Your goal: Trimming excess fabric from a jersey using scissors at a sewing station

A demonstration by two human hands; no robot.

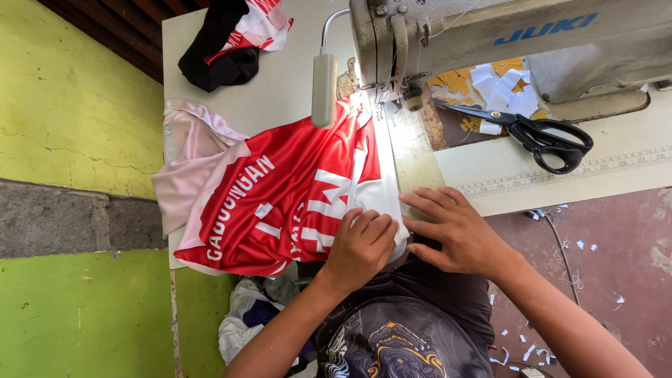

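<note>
**stitchnewbie:** What were your hands doing at that point?

**me:** Both were flat on the red and white jersey (280, 196), which was spread over the counter (280, 91) in front of the sewing machine (490, 35). My left hand (360, 248) pressed down on the hem end nearest me, fingers (371, 224) close together and slightly curled, not pinching anything. My right hand (455, 231) sat just beside it at 3 o'clock, fingers spread wide, tips touching the white edge of the cloth. So nothing was gripped, just palms and fingertips holding the fabric down.

**stitchnewbie:** And where was the jersey relative to the needle?

**me:** It ran from my hands up toward 12 o'clock, with the top edge right under the machine head, lit by the small lamp (324, 87) on its bendy neck. Most of the shirt hung off toward 9 o'clock, pale pink lining showing at the far side. Couldn't see the needle itself, too bright there.

**stitchnewbie:** Anything else around?

**me:** Black-handled scissors (539, 136) lay at about 2 o'clock from my hands, well apart, on the machine bed. A black and red bundle of cloth (227, 42) sat at the counter's far corner, around 11 o'clock.
</note>
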